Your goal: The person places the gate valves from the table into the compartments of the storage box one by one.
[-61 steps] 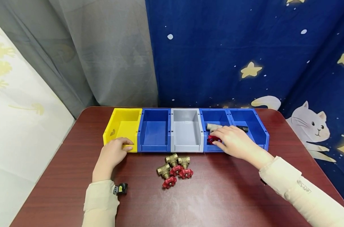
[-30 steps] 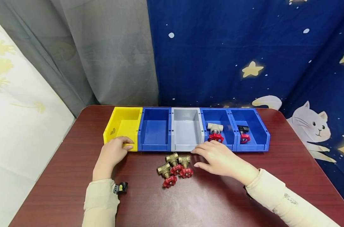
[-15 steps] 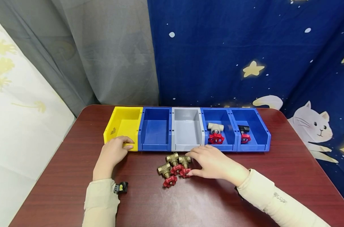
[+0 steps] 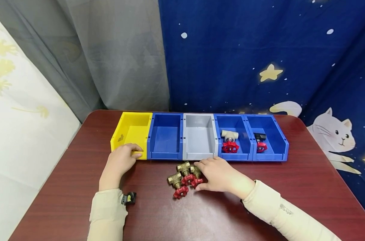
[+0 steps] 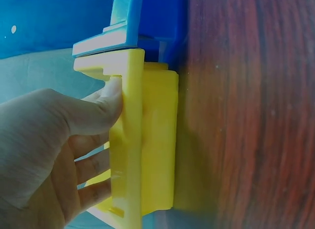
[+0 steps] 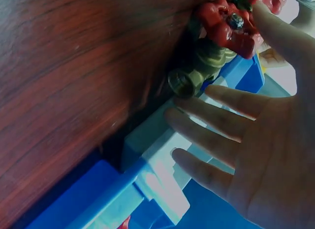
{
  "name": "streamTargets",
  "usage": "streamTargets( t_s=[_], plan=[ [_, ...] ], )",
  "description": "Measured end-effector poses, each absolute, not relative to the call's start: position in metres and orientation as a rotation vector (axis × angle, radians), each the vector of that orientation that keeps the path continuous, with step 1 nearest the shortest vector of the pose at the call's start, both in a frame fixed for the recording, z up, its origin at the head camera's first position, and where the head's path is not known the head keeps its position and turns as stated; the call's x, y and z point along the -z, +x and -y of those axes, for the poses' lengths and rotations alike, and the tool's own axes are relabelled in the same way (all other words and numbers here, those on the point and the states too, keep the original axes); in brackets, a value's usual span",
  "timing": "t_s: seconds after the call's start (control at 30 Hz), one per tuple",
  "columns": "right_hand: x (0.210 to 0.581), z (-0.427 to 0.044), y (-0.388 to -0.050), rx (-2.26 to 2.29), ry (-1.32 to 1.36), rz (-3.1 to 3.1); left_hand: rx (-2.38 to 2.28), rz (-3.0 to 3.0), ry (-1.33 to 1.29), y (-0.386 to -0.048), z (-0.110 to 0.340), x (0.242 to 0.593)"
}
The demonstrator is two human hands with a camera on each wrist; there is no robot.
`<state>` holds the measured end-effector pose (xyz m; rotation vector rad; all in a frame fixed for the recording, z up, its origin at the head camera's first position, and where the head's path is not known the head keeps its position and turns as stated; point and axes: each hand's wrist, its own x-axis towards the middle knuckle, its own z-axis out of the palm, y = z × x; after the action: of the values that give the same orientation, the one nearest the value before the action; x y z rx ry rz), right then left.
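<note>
My left hand grips the front wall of the yellow bin, thumb on the outside and fingers over the edge. Three brass valves with red handwheels lie on the table before the bins: a left one, a middle one and a right one. My right hand is at the right valve, its fingers spread beside the brass body and the thumb by a red handwheel. In the right wrist view a brass valve body shows close to the fingertips, not gripped.
Right of the yellow bin stand a blue bin, a grey bin and two more blue ones. A white valve with a red wheel lies in the fourth bin, a black one in the fifth. Curtains hang behind the table.
My right hand has left the white valve in the fourth bin and moved left and toward me to the right brass valve. My left hand has stayed on the yellow bin.
</note>
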<state>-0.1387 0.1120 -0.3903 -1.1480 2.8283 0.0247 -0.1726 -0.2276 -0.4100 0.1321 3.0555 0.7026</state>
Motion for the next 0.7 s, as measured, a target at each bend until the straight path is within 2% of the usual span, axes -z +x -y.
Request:
streamTargets(
  t_s=[0.33, 0.7],
  plan=[
    [0.399, -0.100, -0.137, -0.177, -1.173, -2.869, -0.590, -3.139, 0.230, -0.171, 0.222, 0.405],
    [0.408, -0.099, -0.137, -0.194, -1.168, -2.894, -0.570, -3.129, 0.212, -0.171, 0.220, 0.404]
  ],
)
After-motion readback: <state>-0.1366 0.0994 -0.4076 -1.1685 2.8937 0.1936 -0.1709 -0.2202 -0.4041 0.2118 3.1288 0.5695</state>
